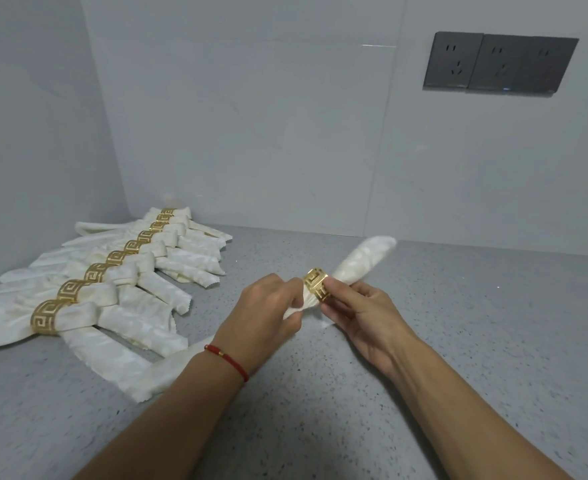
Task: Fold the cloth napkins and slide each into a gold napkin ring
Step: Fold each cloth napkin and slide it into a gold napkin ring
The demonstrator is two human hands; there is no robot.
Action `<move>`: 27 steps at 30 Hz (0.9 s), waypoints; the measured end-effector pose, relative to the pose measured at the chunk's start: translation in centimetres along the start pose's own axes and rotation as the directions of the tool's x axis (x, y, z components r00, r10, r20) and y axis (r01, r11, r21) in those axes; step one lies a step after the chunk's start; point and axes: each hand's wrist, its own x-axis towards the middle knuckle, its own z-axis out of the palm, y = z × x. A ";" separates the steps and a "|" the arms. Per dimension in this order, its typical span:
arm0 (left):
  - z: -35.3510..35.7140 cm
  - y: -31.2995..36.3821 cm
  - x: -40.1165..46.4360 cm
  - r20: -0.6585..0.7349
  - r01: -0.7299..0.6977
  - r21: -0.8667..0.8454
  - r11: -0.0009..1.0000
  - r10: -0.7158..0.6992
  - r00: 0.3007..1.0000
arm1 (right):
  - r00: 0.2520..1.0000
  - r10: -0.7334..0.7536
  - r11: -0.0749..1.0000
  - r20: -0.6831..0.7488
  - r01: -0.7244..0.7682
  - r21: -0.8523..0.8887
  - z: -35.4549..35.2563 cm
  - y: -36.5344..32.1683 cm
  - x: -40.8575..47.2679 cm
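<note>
The right hand point(358, 306) pinches the gold ring point(316, 284) steady while the left hand point(268, 306) grasps the napkin point(361, 259) end, likely to pull it through. Finished napkins point(112, 282) line the counter point(458, 341) at left.

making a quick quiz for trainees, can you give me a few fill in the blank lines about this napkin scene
1. The right hand grips a ____ napkin ring.
2. The left hand pinches the rolled napkin, and its wrist wears a ____ bracelet.
3. The finished napkins lie on the counter to the person's ____.

Missing words: gold; red; left
</note>
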 end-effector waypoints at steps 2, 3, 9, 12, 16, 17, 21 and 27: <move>0.1 0.3 -0.1 -0.012 0.027 -0.026 0.999 -0.027 1.000 | 1.000 0.014 1.000 -0.011 -0.014 -0.013 0.1 -0.1 -0.1; 0.1 0.4 -0.1 -0.024 0.044 -0.030 0.999 -0.044 0.999 | 1.000 0.012 0.999 -0.011 -0.012 -0.031 0.2 -0.3 -0.1; -0.1 0.0 0.0 -0.038 0.074 0.017 0.997 -0.073 0.997 | 0.814 -0.567 0.268 -0.131 0.032 -0.963 -0.8 -3.4 -1.8; -0.2 0.2 0.1 0.007 0.007 0.050 0.999 -0.008 1.000 | 0.696 -0.675 -0.058 0.244 0.279 -0.958 -1.4 -4.3 -1.5; -0.4 0.5 0.4 -0.006 -0.071 0.037 0.997 0.071 0.997 | 0.841 -0.415 0.016 0.347 0.388 -0.922 -2.7 -3.0 0.0; -0.4 0.5 0.3 -0.012 -0.079 0.026 0.997 0.079 0.997 | 0.867 -0.386 0.120 0.315 0.386 -0.915 -2.9 -3.0 -0.1; -0.5 0.7 0.2 -0.010 -0.102 0.008 0.995 0.102 0.995 | 0.940 -0.223 0.380 0.259 0.329 -0.865 -3.1 -4.0 -1.0; -0.3 0.9 0.2 0.006 -0.155 0.023 0.988 0.155 0.988 | 0.963 -0.096 0.496 0.252 0.265 -0.827 -3.1 -4.4 -1.8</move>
